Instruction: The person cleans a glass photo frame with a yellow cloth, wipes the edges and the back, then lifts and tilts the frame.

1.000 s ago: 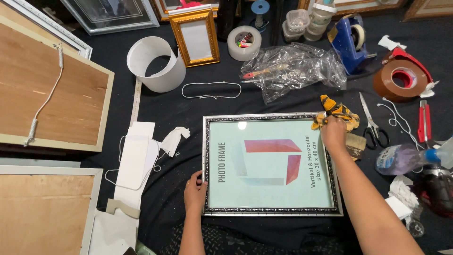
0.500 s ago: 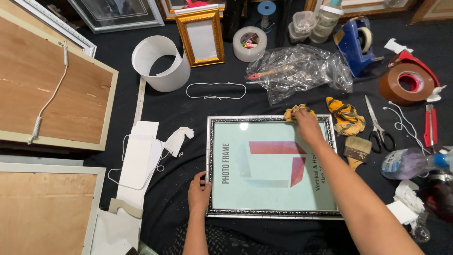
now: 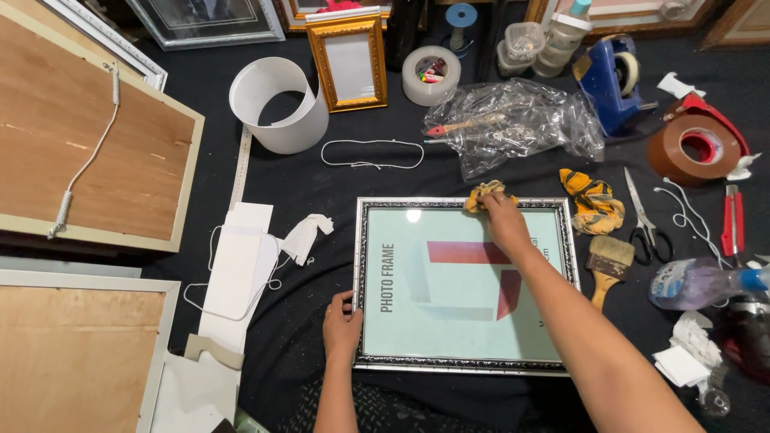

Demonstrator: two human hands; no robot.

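A silver-edged photo frame [image 3: 365,265] with a pale paper insert lies flat on the black cloth. My left hand [image 3: 342,327] grips its left edge near the lower corner. My right hand [image 3: 505,222] presses a small yellow cloth [image 3: 480,195] against the frame's top edge, right of the middle. A second yellow and black rag [image 3: 593,199] lies just beyond the frame's upper right corner.
A paintbrush [image 3: 608,263], scissors [image 3: 643,220], a spray bottle [image 3: 706,282] and brown tape dispensers [image 3: 696,146] lie to the right. A plastic bag [image 3: 513,124], a gold frame [image 3: 348,62] and a white roll [image 3: 279,104] sit behind. Wooden-backed frames [image 3: 88,160] fill the left.
My right hand has slid left along the frame's top edge with the yellow cloth, leaving the other rag near the right corner. The left hand has stayed on the left edge.
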